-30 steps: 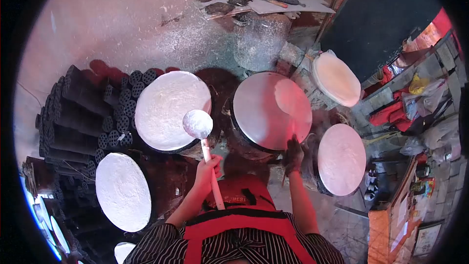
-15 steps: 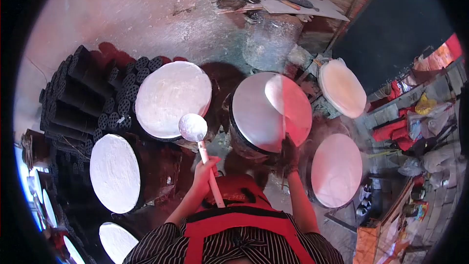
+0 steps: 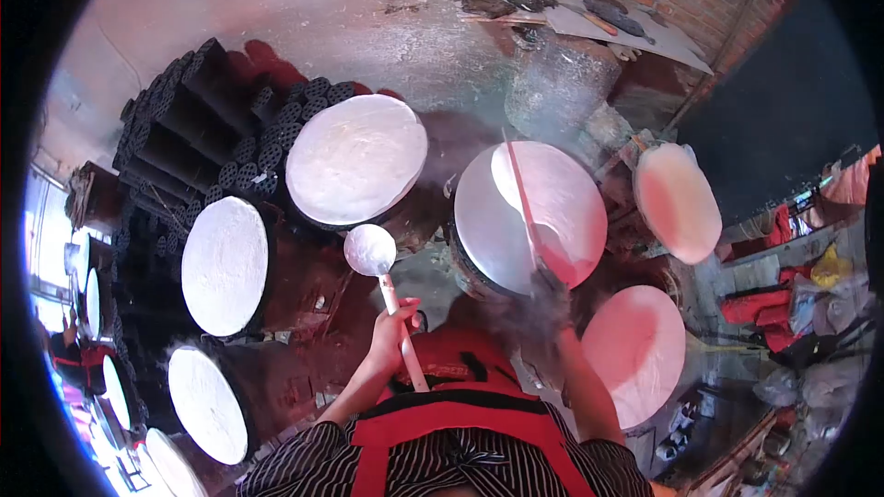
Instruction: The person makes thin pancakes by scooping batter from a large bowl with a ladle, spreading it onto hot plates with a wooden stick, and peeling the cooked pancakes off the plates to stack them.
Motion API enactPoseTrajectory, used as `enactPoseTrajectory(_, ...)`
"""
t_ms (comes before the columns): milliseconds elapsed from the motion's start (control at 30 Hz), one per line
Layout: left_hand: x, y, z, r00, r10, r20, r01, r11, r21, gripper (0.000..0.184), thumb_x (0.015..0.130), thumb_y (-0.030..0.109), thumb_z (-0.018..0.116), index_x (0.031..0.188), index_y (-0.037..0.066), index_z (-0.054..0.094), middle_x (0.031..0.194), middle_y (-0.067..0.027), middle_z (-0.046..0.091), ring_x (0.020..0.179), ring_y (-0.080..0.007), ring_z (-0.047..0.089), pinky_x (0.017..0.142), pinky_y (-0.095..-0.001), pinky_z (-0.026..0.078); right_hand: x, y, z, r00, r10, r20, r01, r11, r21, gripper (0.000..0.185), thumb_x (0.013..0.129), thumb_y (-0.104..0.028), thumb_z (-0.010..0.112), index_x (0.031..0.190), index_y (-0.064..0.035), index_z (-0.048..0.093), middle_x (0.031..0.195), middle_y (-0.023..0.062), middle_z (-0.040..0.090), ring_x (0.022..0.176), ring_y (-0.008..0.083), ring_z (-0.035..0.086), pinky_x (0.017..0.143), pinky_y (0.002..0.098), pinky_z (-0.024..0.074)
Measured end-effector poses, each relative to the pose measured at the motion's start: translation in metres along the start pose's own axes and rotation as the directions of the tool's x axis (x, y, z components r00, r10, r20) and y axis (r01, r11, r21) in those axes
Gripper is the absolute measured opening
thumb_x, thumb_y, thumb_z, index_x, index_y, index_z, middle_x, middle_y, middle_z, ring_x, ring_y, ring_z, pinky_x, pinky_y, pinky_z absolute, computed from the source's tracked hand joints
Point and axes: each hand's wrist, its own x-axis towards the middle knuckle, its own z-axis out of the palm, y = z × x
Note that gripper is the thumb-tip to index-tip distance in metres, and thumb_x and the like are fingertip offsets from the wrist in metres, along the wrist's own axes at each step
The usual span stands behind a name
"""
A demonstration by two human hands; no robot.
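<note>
My left hand (image 3: 394,335) is wrapped around the pale handle of a round ladle (image 3: 370,250), its whitish bowl raised in front of my apron. In my right hand (image 3: 550,299), which looks dark-gloved and is partly veiled by steam, a long thin stick (image 3: 523,193) reaches across a round griddle (image 3: 481,212). White batter (image 3: 566,198) covers the right part of that griddle, and its left part is bare grey. Whether the stick touches the batter I cannot tell.
Several other round griddles bear white sheets, such as a griddle sheet (image 3: 357,161) behind the ladle and a sheet (image 3: 635,354) near my right forearm. Black honeycomb coal (image 3: 198,106) is stacked at the left wall. A pale round stack (image 3: 680,202) stands at right.
The view has turned, showing more griddles at lower left. The stick has swung to lean leftward over the griddle, and the bare grey part looks smaller. My left hand keeps the ladle.
</note>
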Motion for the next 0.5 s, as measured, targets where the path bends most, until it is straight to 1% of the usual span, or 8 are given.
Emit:
enactPoseTrajectory(67,-0.009,-0.008,0.004,0.999,0.024,-0.027,-0.026,0.998,-0.05,0.018,0.079,0.006,0.054,0.096,-0.001,0.053,0.072,-0.0033,0.051,0.061,-0.0105,0.048,0.064,-0.0241,0.041,-0.017,0.0,-0.043,0.999,0.041,0.028,-0.044,0.986,0.16,0.034,0.086,-0.012,0.055,0.118,-0.0019,0.052,0.1,0.0019,0.058,0.084,0.0126,0.052,0.073,0.0232,0.0437)
enactPoseTrajectory(133,-0.016,-0.013,0.007,0.997,0.037,-0.073,-0.043,0.996,-0.076,0.018,0.079,0.004,0.053,0.096,-0.001,0.053,0.075,-0.0044,0.052,0.062,-0.0117,0.049,0.068,-0.0256,0.043,-0.012,0.0,-0.067,0.974,-0.205,-0.092,0.197,0.976,-0.092,0.032,0.085,-0.011,0.056,0.115,-0.0017,0.053,0.093,0.005,0.059,0.082,0.0141,0.055,0.071,0.022,0.0449)
enactPoseTrajectory(167,-0.017,-0.012,0.006,0.994,0.038,-0.105,-0.046,0.996,-0.076,0.018,0.079,0.003,0.052,0.097,-0.001,0.053,0.077,-0.0049,0.052,0.064,-0.0125,0.05,0.07,-0.0263,0.044,0.007,0.016,-0.074,0.899,-0.421,-0.121,0.359,0.866,-0.349,0.029,0.086,-0.011,0.054,0.113,-0.0014,0.054,0.092,0.0055,0.06,0.077,0.0148,0.055,0.068,0.0223,0.0453)
enactPoseTrajectory(267,-0.033,-0.023,0.023,0.982,0.02,-0.186,-0.037,0.995,-0.091,0.019,0.079,0.002,0.052,0.099,0.0,0.053,0.081,-0.0055,0.052,0.07,-0.0146,0.054,0.071,-0.0267,0.044,0.029,-0.015,-0.08,0.982,-0.179,0.065,0.157,0.565,-0.81,0.026,0.09,-0.014,0.044,0.11,-0.0013,0.053,0.088,0.0073,0.06,0.066,0.0174,0.054,0.063,0.0207,0.0459)
enactPoseTrajectory(300,-0.043,-0.034,0.038,0.977,0.023,-0.211,-0.044,0.994,-0.096,0.02,0.079,0.002,0.051,0.099,0.001,0.053,0.082,-0.0056,0.053,0.072,-0.0153,0.055,0.071,-0.0266,0.044,0.031,-0.025,-0.079,0.997,-0.024,0.08,0.073,0.712,-0.698,0.027,0.09,-0.014,0.043,0.112,-0.0013,0.052,0.086,0.0066,0.06,0.066,0.0172,0.054,0.062,0.0202,0.0457)
enactPoseTrajectory(367,-0.05,-0.045,0.044,0.982,0.011,-0.191,-0.038,0.99,-0.134,0.021,0.079,0.003,0.052,0.1,0.002,0.053,0.084,-0.0053,0.053,0.077,-0.0158,0.055,0.07,-0.0253,0.043,0.02,-0.035,-0.079,0.981,0.089,0.171,0.009,0.865,-0.501,0.027,0.089,-0.014,0.044,0.113,-0.0034,0.052,0.079,0.0033,0.057,0.061,0.0146,0.052,0.057,0.0203,0.043)
enactPoseTrajectory(467,-0.041,-0.041,0.029,0.986,0.0,-0.167,-0.027,0.987,-0.16,0.023,0.079,0.006,0.052,0.102,0.007,0.055,0.082,-0.0021,0.052,0.073,-0.0129,0.053,0.066,-0.0214,0.041,-0.008,-0.031,-0.08,0.948,-0.09,0.305,0.166,0.958,-0.233,0.025,0.086,-0.013,0.052,0.111,-0.0094,0.057,0.061,-0.0044,0.048,0.046,0.0076,0.044,0.041,0.0223,0.035)
enactPoseTrajectory(500,-0.042,-0.041,0.03,0.985,-0.009,-0.17,-0.018,0.987,-0.161,0.022,0.08,0.006,0.052,0.102,0.009,0.055,0.079,-0.0005,0.051,0.069,-0.0114,0.052,0.062,-0.0198,0.043,-0.009,-0.029,-0.1,0.934,-0.115,0.338,0.178,0.971,-0.16,0.028,0.086,-0.018,0.055,0.112,-0.0076,0.058,0.064,-0.0024,0.052,0.051,0.0074,0.047,0.048,0.0213,0.0385)
